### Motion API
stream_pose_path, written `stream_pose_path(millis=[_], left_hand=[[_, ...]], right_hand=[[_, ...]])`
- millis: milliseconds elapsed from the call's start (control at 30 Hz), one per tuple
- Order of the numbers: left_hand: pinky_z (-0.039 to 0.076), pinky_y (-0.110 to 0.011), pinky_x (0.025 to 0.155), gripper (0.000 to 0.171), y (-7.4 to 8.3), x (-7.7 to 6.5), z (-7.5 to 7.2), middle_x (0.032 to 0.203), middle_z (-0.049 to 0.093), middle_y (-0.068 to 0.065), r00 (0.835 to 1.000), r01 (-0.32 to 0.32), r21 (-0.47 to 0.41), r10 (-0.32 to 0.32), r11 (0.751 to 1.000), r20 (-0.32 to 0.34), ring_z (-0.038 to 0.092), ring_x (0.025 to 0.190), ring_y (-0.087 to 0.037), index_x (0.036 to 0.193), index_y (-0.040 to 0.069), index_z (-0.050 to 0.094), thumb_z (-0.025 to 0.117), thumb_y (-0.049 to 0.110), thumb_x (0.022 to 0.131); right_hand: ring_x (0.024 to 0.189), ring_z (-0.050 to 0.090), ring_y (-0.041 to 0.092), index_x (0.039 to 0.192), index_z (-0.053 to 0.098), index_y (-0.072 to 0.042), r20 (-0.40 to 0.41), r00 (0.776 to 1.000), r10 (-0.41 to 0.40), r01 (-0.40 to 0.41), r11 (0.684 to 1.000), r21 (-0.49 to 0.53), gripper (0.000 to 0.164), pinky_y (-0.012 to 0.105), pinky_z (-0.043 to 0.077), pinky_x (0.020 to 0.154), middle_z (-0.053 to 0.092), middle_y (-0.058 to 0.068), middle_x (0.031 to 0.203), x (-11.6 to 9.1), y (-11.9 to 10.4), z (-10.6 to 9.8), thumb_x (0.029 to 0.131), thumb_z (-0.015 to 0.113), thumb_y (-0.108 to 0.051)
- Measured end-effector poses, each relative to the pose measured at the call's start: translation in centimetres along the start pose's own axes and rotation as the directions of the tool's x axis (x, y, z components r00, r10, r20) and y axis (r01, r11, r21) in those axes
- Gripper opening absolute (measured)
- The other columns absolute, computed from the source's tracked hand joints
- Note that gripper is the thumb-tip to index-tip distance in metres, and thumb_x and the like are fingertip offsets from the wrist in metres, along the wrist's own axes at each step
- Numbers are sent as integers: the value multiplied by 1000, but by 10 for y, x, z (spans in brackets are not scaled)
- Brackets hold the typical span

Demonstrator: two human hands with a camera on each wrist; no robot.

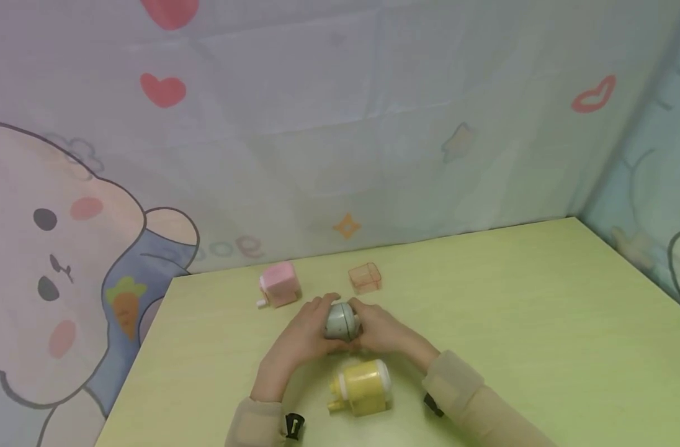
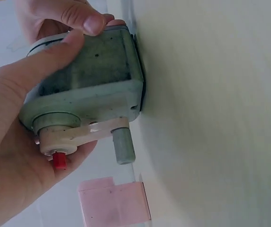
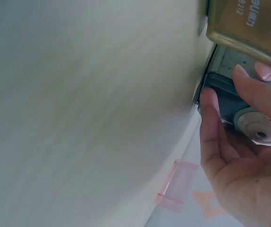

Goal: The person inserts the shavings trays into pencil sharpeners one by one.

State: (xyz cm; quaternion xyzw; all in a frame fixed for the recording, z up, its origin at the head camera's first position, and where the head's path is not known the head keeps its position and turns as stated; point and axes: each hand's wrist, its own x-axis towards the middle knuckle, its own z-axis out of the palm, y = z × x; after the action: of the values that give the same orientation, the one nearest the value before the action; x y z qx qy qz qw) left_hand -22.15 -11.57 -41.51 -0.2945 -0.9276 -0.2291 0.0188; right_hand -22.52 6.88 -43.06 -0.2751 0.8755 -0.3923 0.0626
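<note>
The work in hand is the handling of a grey-green, box-shaped crank pencil sharpener with a rounded top [image 1: 340, 321]. It is located near the middle of a pale yellow-green table [image 1: 541, 310], between both hands. Its base is at the tabletop; full contact cannot be confirmed.

Left hand [image 1: 305, 330]: grasping the body, thumb across the casing. The beige crank arm [image 2: 88, 133], with its grey cylindrical grip [image 2: 124, 146] and red hub tip [image 2: 59, 161], faces this side and is not held.

Right hand [image 1: 378, 330]: grasping the opposite end, fingers curled about the dark front plate [image 3: 229, 100], beside the pale round disc with a central hole [image 3: 258, 125].

Adjacent items: a yellow crank sharpener with a white end [image 1: 365, 388] on the near side; a pink box-shaped sharpener with a white crank [image 1: 280, 284] at the far left; a transparent pink plastic box [image 1: 365, 278] directly beyond.

The step appears to be positioning the unit or working its front end. The next move likely calls for a steady left-hand hold while the right hand applies straight, even force at the plate.
</note>
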Motion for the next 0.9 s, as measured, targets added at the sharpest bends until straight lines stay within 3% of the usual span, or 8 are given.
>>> stream_pose_path(millis=[200, 333, 467, 567, 767, 900], left_hand=[[47, -36, 71, 86, -2, 0, -3, 110, 54, -5, 999, 29, -23, -29, 999, 26, 47, 89, -15, 133, 13, 35, 73, 49, 65], [45, -32, 65, 84, -1, 1, -6, 106, 55, -5, 999, 31, -9, -31, 999, 14, 47, 82, -13, 133, 12, 37, 67, 56, 68], [45, -31, 62, 75, -2, 2, -9, 105, 56, -6, 999, 20, -4, -20, 1000, -39, 48, 78, -13, 132, 12, 39, 58, 59, 76], [48, -35, 66, 64, -5, 2, -10, 105, 58, -6, 994, -6, 12, 7, 1000, -112, 51, 82, -14, 131, 13, 41, 48, 55, 84], [49, -43, 76, 49, -12, 0, -14, 104, 59, -8, 954, -27, 107, 57, 994, -294, 53, 89, -19, 126, 11, 47, 43, 45, 91], [43, -50, 86, 48, -19, 1, -18, 104, 59, -10, 924, -23, 174, 87, 985, -373, 50, 99, -23, 123, 7, 49, 45, 42, 91]], right_hand=[[69, 55, 13, 122, 44, -2, 61, 998, 3, -7, 998, 69, 63, 32, 51, 62, 58, 17, 112, -4, 2, -4, 67, 74, -7], [90, 56, 24, 126, 42, -3, 68, 998, -7, 3, 998, 59, 66, 41, 51, 76, 53, 18, 122, -7, 3, -8, 67, 71, -2], [107, 48, 32, 127, 43, -2, 41, 999, -19, 20, 1000, -17, 62, 49, 44, 89, 53, 18, 124, -7, 6, -12, 70, 67, 1], [106, 49, 32, 124, 47, -2, -3, 1000, -19, 18, 998, -67, 54, 50, 43, 90, 53, 17, 123, -7, 9, -14, 73, 66, -1], [109, 44, 29, 113, 58, -6, -132, 991, -35, 17, 990, -137, 41, 57, 39, 89, 56, 13, 121, -4, 12, -18, 74, 68, -9], [112, 39, 31, 110, 60, -9, -208, 978, -30, -13, 979, -202, 39, 61, 35, 88, 54, 13, 124, 0, 14, -22, 73, 70, -12]])
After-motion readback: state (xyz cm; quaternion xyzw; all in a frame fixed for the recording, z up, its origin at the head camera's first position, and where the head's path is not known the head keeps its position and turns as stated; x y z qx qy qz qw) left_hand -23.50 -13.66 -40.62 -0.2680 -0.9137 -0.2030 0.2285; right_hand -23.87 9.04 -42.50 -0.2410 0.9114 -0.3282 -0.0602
